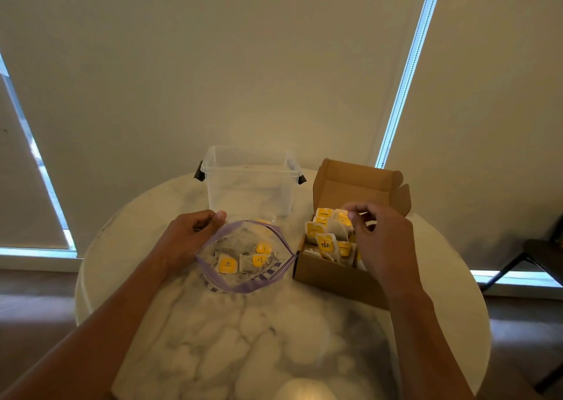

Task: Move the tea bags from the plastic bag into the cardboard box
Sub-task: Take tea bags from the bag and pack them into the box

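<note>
This looks like a room in a home, probably a living or dining area. A round marble-topped table [274,338] stands close to tall windows covered by drawn cream roller blinds [243,64], one with a bead chain [408,70] hanging beside it. The floor [33,302] is dark and wood-toned, and a dark chair [539,253] stands at the right. On the table are household goods: a clear plastic storage tub [249,180] with black latches and a cardboard box [335,274] of tea bags [326,241].

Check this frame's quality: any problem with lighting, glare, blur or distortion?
Head view: dim, warm light; bright bluish window strip blown out and slanted by wide-angle distortion; pale glare on the table's near edge; tea bags in the plastic bag soft, tags legible only in the cardboard box; right hand slightly blurred.
</note>
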Motion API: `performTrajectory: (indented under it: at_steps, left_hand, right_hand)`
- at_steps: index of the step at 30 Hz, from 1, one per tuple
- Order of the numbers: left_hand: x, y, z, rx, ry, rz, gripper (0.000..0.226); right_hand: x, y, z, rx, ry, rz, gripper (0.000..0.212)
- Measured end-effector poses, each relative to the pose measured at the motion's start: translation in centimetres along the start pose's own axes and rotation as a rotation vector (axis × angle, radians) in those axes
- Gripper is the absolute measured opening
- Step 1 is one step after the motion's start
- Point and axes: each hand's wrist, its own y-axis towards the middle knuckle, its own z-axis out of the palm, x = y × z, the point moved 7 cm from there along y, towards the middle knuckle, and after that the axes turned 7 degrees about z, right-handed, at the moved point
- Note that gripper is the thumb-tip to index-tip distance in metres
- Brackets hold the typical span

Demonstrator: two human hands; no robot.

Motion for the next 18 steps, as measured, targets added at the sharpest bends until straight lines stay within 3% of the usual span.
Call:
performTrajectory:
  at_steps: [6, 8, 11, 14, 18]
  left_hand:
    - [-0.7, -0.1, 0.1, -0.008, 0.003, -0.024, 0.057]
    - [-0.7, -0.2, 0.0, -0.01, 0.016, -0.022, 0.056]
    - [-0.9, -0.2, -0.1, -0.014, 0.046, -0.006, 0.057]
    - [-1.6, -0.2, -0.1, -0.022, 0.076, -0.008, 0.053]
    - [-2.2, -0.4, 0.0, -0.029, 0.1, -0.005, 0.05]
  right_hand:
    - [4.6, -2.2, -0.4, -0.085, 0.176, -0.18, 0.018]
    - [7.7, -4.0, 1.1, 0.028, 0.233, -0.312, 0.016]
    - [10.7, -7.0, 5.4, 0.357, 0.184, -0.472, 0.015]
    - [10.8, -8.9, 9.9, 0.603, -0.006, -0.537, 0.021]
    - [9.6, -9.6, 13.5, 0.74, -0.406, -0.472, 0.05]
